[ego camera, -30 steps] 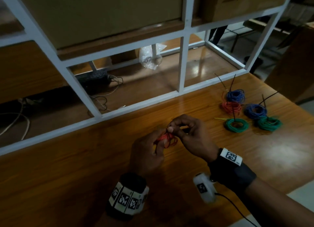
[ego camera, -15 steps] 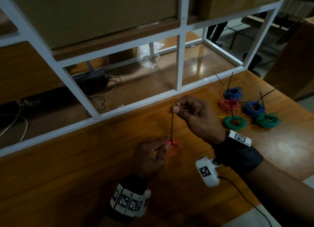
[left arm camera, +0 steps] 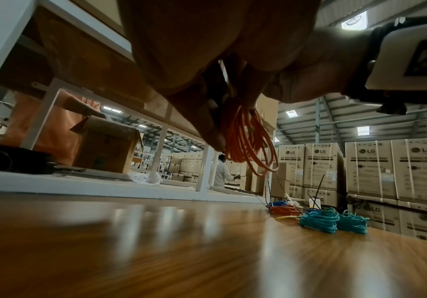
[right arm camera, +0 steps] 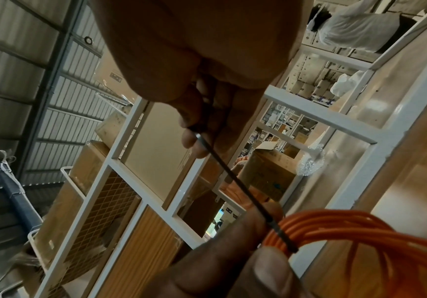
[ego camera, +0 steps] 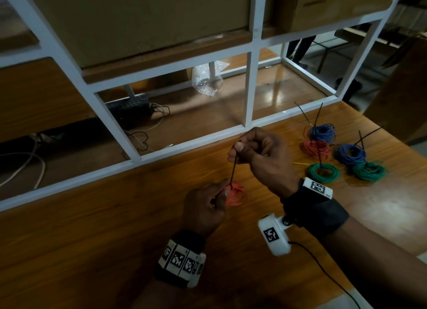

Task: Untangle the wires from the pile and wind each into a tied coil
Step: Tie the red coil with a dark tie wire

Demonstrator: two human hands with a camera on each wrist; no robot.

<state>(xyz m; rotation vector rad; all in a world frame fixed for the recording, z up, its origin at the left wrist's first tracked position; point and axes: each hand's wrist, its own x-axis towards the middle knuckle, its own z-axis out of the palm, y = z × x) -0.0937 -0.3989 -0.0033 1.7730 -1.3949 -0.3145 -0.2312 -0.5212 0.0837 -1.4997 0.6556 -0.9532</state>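
My left hand (ego camera: 209, 204) pinches a small orange wire coil (ego camera: 235, 194) just above the wooden table (ego camera: 92, 228). A thin black cable tie (ego camera: 233, 170) is looped round the coil and runs up, taut, to my right hand (ego camera: 254, 151), which pinches its free end between thumb and forefinger. From the left wrist view the orange wire coil (left arm camera: 248, 143) hangs under my fingers. The right wrist view shows the black cable tie (right arm camera: 243, 193) stretched from my fingertips down to the orange wire coil (right arm camera: 360, 233).
Several tied coils lie at the right of the table: blue coil (ego camera: 322, 133), red coil (ego camera: 316, 148), another blue coil (ego camera: 351, 154), green coil (ego camera: 323, 172), second green coil (ego camera: 369, 171). A white metal frame (ego camera: 250, 89) stands along the table's far edge, with cardboard boxes behind it.
My right hand has pulled the cable tie's end up and away from the coil, drawing it taut. The left hand has lowered with the coil toward the table.
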